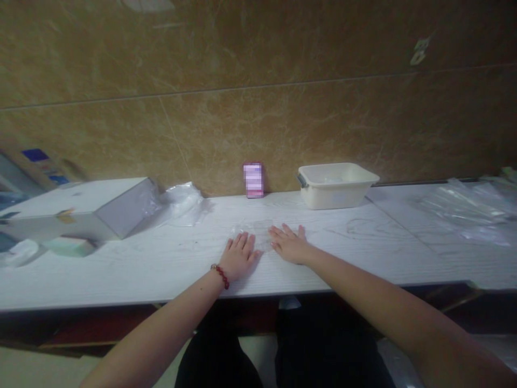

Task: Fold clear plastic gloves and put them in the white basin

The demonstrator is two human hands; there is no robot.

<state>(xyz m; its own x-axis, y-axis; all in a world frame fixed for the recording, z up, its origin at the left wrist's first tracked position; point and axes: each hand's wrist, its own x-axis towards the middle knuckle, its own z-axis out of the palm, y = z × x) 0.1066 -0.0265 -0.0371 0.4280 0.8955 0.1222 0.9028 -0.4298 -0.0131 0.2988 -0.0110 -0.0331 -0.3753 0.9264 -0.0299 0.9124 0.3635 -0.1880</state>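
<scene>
A flat, clear, thin plastic piece (263,228) lay on the long white wood-grain table (161,272), at the centre of the clock, its outline faint against the surface. The left hand (239,256), with a dark red beaded bracelet (220,276) at its wrist, rested palm down by the piece's near left edge — its fingers slightly apart, clamped on nothing. The right hand (288,244) lay palm down too, its fingers spread and their tips at the piece's right side. How much plastic was under either palm could not be told. At twelve o'clock a phone with a lit, blurred screen (253,180) stood against the brown marbled wall (258,124). At two o'clock sat a cream rectangular plastic bin (337,196); near three, a spread of clear plastic bags (476,207). Towards ten lay a crumpled clear plastic bag (183,202) — beyond it, a large white box (76,202).
</scene>
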